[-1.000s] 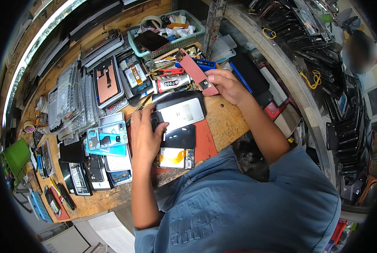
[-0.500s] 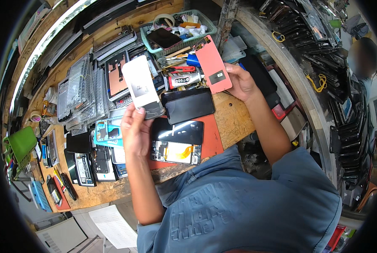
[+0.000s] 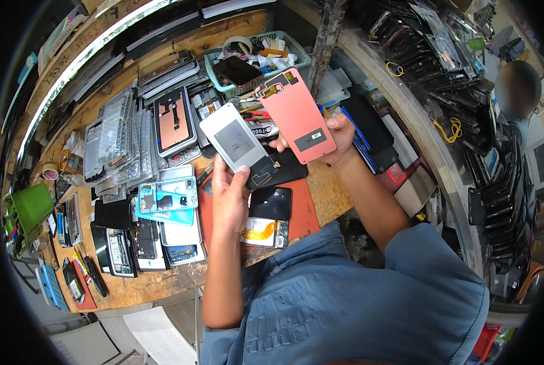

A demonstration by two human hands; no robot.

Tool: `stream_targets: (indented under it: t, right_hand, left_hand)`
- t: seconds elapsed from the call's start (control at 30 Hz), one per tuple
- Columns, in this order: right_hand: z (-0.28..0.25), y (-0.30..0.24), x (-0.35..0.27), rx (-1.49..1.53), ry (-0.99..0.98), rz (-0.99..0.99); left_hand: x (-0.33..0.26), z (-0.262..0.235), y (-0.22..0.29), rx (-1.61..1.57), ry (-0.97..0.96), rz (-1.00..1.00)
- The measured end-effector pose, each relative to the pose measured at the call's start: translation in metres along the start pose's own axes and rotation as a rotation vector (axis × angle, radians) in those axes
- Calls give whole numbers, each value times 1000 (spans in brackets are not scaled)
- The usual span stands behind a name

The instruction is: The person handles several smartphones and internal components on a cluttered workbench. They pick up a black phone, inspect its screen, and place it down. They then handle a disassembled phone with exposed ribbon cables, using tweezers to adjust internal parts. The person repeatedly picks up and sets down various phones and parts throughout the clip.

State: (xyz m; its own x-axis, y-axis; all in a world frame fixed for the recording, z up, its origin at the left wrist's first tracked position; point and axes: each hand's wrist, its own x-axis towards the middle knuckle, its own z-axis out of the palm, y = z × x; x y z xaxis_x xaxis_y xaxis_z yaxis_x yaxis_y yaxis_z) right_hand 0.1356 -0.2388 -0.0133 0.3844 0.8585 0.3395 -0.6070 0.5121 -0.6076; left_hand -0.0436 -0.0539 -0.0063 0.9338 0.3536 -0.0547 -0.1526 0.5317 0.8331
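While the left hand (image 3: 230, 198) pinches the white panel (image 3: 238, 146), its fingers seemingly grip the lower edge.

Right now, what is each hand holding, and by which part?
The left hand holds a white phone panel by its lower, dark end. The right hand holds a salmon-pink phone back cover by its lower right edge.

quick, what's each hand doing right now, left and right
Left hand: closed on a white phone panel, held up above the workbench.
Right hand: closed on a salmon-pink panel, also raised.
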Motion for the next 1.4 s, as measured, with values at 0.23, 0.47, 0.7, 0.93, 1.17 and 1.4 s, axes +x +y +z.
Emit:
stream_targets:
  t: [0.23,0.47,0.7,0.93,1.17,1.4]
  right_hand:
    - [44,9,11,-504,285,58]
    - [99,63,18,-1977,454,-234]
    - [88,31,6,-1800,478,-297]
    - [59,-4,-31,-1661,586,-20]
    - [53,3,-35,-1745,270,86]
    - [53,10,-30,-2152,-30,204]
  left_hand:
    - [-8,5,1,-70,65,43]
    - [-3,11,-6,-135,140,29]
    - [22,-48,72,538,250,156]
    - [89,-106,146,1011,235,143]
    - [161,-120,162,1051,-90,-116]
    - [172,-129,151,1561,32,166]
